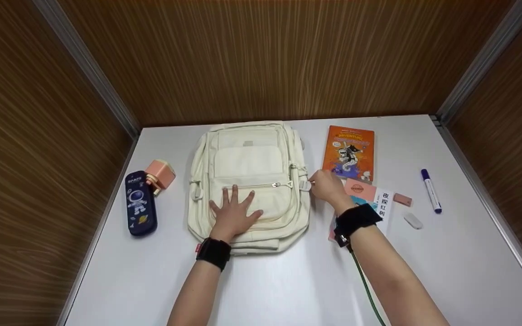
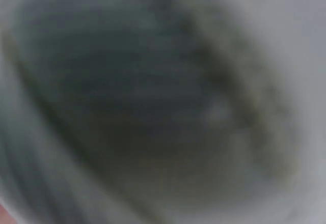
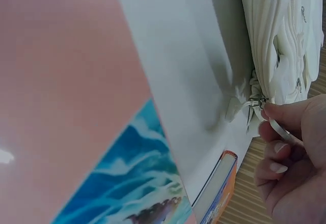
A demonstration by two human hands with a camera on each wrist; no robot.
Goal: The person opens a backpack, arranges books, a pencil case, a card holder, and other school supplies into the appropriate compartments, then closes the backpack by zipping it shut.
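A cream backpack (image 1: 248,163) lies on its back, front pockets facing up. My left hand (image 1: 233,216) rests on its lower front pocket, fingers spread and straight. At the bag's right side my right hand (image 1: 329,189) pinches a zipper pull. In the right wrist view, thumb and forefinger hold the pull's pale cord (image 3: 277,128), right by a metal zipper slider (image 3: 261,102). Another zipper slider (image 1: 276,184) sits on the front pocket. The left wrist view is too blurred to make out the hand.
Left of the bag lie a dark blue astronaut pencil case (image 1: 139,203) and a pink box-shaped object (image 1: 163,174). To the right are an orange book (image 1: 350,151), a pink and white book (image 1: 384,199) partly under my right arm, erasers (image 1: 413,221) and a marker (image 1: 432,191). Wood-grain panels enclose the table.
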